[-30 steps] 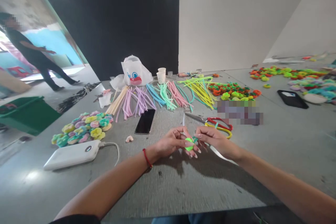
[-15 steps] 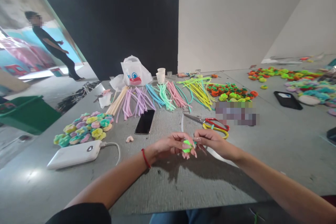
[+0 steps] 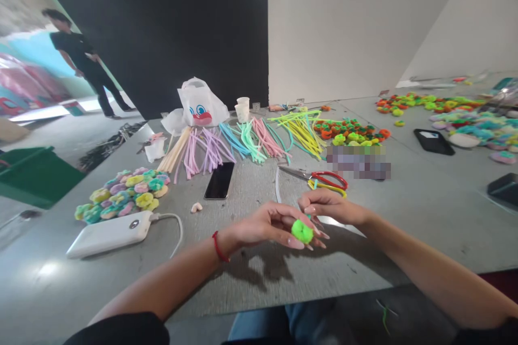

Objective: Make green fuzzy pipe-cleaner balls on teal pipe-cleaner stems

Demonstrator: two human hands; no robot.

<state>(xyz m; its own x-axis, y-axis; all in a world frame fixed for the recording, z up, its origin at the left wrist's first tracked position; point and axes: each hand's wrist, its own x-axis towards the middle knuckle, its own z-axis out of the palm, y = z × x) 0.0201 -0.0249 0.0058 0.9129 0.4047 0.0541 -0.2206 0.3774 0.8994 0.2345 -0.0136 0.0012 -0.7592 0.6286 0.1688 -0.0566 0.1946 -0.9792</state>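
Observation:
My left hand (image 3: 267,226) holds a bright green fuzzy ball (image 3: 302,232), shaped from pipe cleaner, between thumb and fingers. Close beside it, my right hand (image 3: 334,206) is pinched on a thin teal pipe cleaner; its ends show above and below the fingers, partly hidden. Whether the teal piece is joined to the ball I cannot tell. Just beyond the hands lie scissors (image 3: 329,179) with red and yellow handles, blades pointing left. A white strip (image 3: 277,186) curves on the table near the blades.
Bundles of coloured pipe cleaners (image 3: 210,152) line the table's back, near a plastic bag (image 3: 202,105) and paper cups (image 3: 243,110). Fuzzy flowers (image 3: 125,194), a power bank (image 3: 111,234) and a phone (image 3: 219,180) lie left. Orange-green pieces (image 3: 352,132) sit right. A person (image 3: 84,59) stands far left.
My left hand has turned and moved slightly right, so the green ball shows more fully. My right hand stays pinched close by. The person in the background has changed stance.

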